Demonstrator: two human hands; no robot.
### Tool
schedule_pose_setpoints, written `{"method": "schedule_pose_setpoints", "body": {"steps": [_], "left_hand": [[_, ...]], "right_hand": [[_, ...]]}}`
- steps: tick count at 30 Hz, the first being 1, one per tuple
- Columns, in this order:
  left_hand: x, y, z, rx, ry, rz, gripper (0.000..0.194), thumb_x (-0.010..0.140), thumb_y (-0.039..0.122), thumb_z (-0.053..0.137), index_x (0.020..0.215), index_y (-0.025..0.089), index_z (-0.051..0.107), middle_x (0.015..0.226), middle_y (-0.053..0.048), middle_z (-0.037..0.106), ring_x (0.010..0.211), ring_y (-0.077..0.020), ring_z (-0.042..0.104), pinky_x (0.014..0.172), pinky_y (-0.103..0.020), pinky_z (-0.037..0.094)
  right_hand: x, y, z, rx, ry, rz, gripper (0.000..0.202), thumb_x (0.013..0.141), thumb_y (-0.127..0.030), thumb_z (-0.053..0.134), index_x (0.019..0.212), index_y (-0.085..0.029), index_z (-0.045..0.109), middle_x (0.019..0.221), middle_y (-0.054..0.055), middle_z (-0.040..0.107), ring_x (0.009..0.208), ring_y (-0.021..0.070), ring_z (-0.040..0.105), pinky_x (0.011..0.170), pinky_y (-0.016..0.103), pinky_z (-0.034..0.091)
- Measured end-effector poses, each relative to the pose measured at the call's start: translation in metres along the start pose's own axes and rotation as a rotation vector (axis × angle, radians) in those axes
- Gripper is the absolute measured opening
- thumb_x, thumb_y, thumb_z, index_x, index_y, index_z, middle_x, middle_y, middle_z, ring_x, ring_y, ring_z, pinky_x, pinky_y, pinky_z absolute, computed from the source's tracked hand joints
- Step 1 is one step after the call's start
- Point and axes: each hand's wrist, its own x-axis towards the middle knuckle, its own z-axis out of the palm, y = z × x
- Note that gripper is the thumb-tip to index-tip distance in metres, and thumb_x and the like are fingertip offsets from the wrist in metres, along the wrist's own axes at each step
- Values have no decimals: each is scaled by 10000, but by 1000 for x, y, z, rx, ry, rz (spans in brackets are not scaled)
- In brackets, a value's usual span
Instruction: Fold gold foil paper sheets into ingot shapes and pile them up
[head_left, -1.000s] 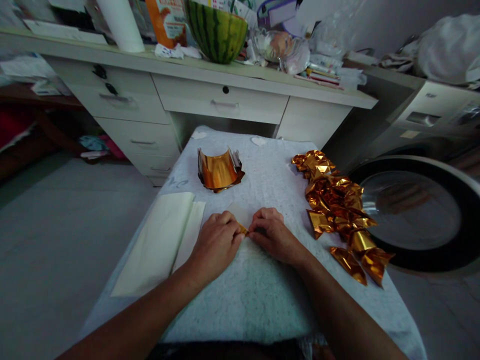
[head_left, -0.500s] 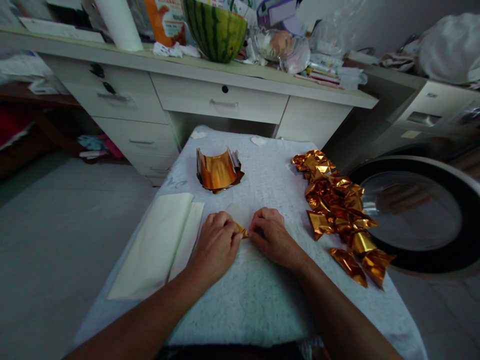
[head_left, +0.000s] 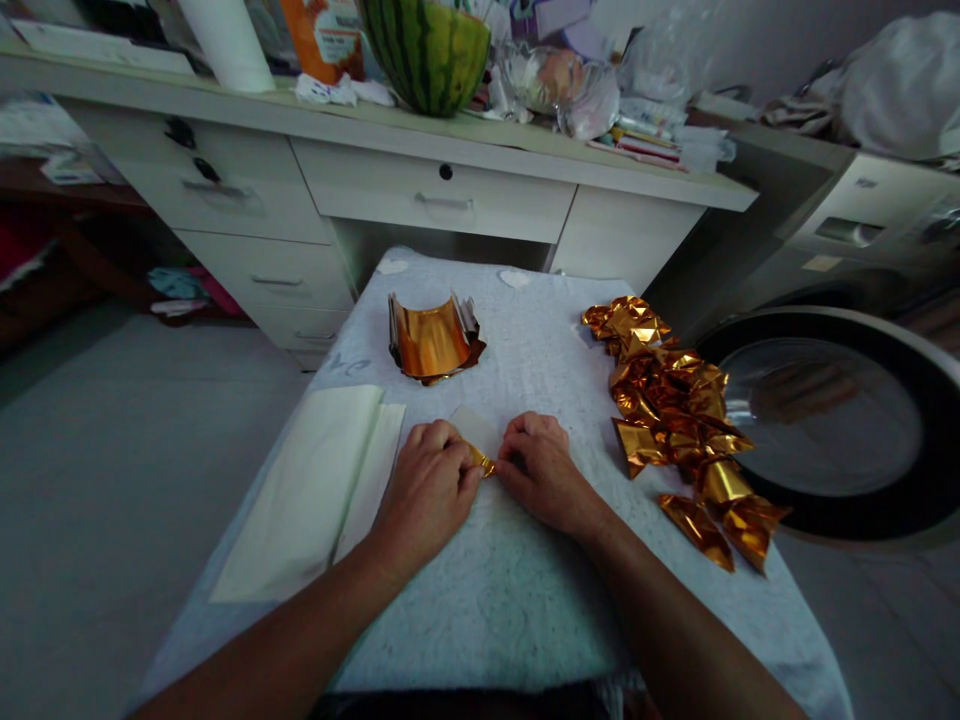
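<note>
Gold foil (head_left: 484,461): a small piece between my hands, at the surface (head_left: 517,600).
Left hand (head_left: 433,488): my grip pinches the foil.
Right hand (head_left: 541,466): fingertips at the foil's tip; I cannot tell whether this grip is closed.
Feel: I expect it light, slick, easily creased.
Hold: I favour gentle pinches near its edges.

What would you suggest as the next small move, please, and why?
I'd probably have the right hand pinch the exposed end of the small gold foil piece: the left hand covers and seems to hold its other end, and the exposed end points toward the right hand.
</note>
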Motion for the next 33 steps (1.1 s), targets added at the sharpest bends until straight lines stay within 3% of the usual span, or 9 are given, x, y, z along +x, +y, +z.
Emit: {"method": "schedule_pose_setpoints", "body": {"steps": [13,33], "left_hand": [[1,0,0,0,2,-4,127,827,153,609,724,205,661,880,-51,547,910,-237,485,828,-414,472],[2,-1,2,6,-19,-15,140,814,138,592,688,195,610,876,-58,549,909,-245,482,812,-422,463]], "right_hand": [[0,-1,6,10,87,16,112,792,-177,663,688,-190,623,924,44,566,935,218,459,832,403,351],[-1,1,5,15,60,40,99,771,-156,690,698,-189,633,1060,65,570,1019,253,458,883,448,358]]}}
